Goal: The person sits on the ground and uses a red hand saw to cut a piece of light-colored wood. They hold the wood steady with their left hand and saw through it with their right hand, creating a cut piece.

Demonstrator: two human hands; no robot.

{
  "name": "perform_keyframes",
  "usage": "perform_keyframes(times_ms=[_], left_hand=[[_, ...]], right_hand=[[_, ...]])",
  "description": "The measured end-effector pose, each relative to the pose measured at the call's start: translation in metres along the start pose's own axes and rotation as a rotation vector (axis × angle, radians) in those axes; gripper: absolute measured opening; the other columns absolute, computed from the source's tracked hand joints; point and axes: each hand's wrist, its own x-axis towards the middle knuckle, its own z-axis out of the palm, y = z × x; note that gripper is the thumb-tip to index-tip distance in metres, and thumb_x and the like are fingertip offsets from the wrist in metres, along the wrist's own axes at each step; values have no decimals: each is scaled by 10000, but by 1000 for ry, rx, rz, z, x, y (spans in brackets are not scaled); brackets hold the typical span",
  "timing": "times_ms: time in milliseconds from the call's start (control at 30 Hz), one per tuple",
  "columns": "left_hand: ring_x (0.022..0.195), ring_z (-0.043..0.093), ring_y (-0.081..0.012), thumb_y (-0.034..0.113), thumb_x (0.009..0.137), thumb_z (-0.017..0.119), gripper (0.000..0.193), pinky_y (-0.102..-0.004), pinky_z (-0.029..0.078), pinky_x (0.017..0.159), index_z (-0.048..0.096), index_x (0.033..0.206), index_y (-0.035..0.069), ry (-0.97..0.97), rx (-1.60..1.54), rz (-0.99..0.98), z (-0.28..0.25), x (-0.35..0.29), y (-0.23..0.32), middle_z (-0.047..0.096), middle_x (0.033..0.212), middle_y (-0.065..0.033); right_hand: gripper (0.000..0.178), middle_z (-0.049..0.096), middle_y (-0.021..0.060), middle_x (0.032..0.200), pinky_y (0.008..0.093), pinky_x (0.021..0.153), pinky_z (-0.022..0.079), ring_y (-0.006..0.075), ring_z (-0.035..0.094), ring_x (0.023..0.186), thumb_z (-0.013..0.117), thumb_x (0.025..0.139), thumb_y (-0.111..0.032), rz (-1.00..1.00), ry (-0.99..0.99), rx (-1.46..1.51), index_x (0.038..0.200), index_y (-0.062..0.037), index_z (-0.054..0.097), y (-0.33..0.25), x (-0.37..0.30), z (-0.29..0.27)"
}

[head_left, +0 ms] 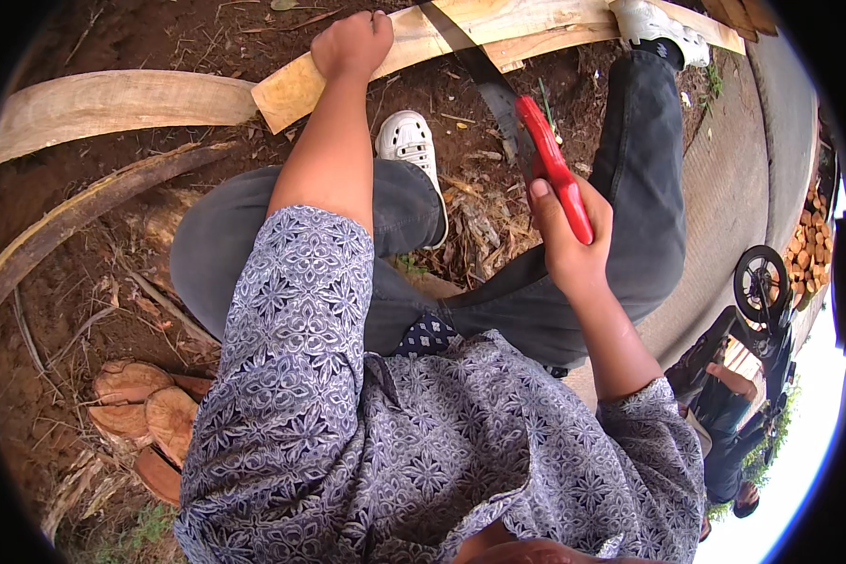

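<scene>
The ground was bare reddish-brown earth (66,282) littered with bark chips and dry shavings. On it lay a pale, rough-sawn plank (414,42), pinned under the closed left hand (352,42), while the right hand (573,240) was wrapped tight around the red handle of a long dark-bladed knife (498,103) whose tip rested on the wood. The plank looked mostly whole, so the cutting seemed barely begun; curved bark slabs (113,103) and cut log rounds (150,414) lay to the left.
</scene>
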Motion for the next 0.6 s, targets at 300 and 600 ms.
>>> perform_keyframes(times_ms=[300,600], left_hand=[[951,722,-387,508,986,444,473,-502,550,842,779,1013,174,-9,-12,6,7,3,2,763,969,-177],[960,721,-388,508,983,439,476,-500,553,835,782,1028,181,-7,-11,10,5,5,5,763,974,-178]], right_hand=[[294,512,-33,598,298,553,396,70,449,596,715,937,-227,-169,76,56,742,-20,639,74,144,67],[251,461,-66,668,267,582,382,46,418,648,701,998,-218,-94,-75,80,838,-53,601,130,101,70]])
